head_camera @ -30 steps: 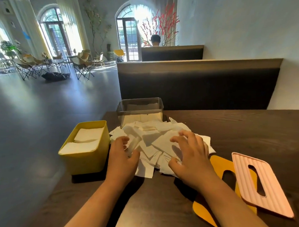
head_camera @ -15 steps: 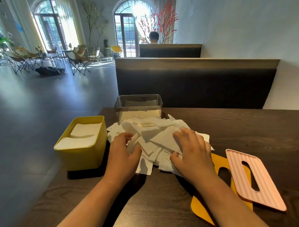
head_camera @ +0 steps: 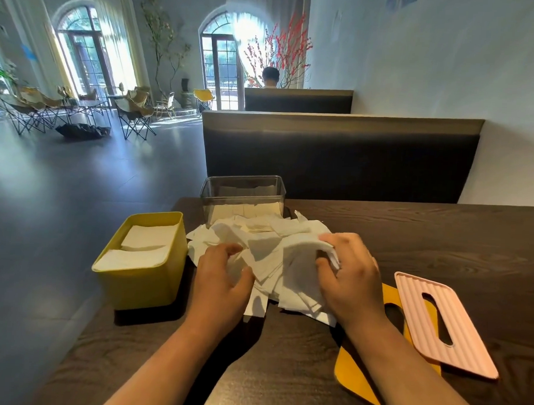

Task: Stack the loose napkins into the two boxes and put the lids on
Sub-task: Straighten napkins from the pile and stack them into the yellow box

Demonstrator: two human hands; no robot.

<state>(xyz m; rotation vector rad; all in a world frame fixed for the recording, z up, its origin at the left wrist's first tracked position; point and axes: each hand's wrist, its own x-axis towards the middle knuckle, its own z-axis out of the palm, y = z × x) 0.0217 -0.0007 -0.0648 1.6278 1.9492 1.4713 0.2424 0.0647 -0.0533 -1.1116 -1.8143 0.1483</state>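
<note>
At the near edge of the dark table (head_camera: 426, 240), two slotted lids are noted on the right: a yellow lid (head_camera: 351, 374) lying flat and a pink lid (head_camera: 464, 342) resting partly on top of it, neither fitted to a box. Beyond them, both hands are engaged with the napkins (head_camera: 266, 251), which lie as a loose, overlapping heap at the table's middle. The right hand (head_camera: 351, 282) is closed on the heap's right side, its fingers curled round a bunched wad whose edge is lifted off the rest. The left hand (head_camera: 222, 280) is laid on the heap's left edge with fingers bent; whether anything is pinched there cannot be told. Just left of the heap, a yellow box (head_camera: 139, 285) is seen with flat white napkins close to its rim. Behind the heap, a clear box (head_camera: 243, 195) is seen with napkins only in its lower part. The step in hand is judged to be gathering a batch for boxing, with a good share of the heap not yet boxed. It is advised that the wad be flattened and its edges squared between both hands before it is lowered, since crumpled sheets are likely to sit high and foul a lid. The clear box, having more room, is recommended as the destination. A dark bench back (head_camera: 338, 156) closes the far side.
</note>
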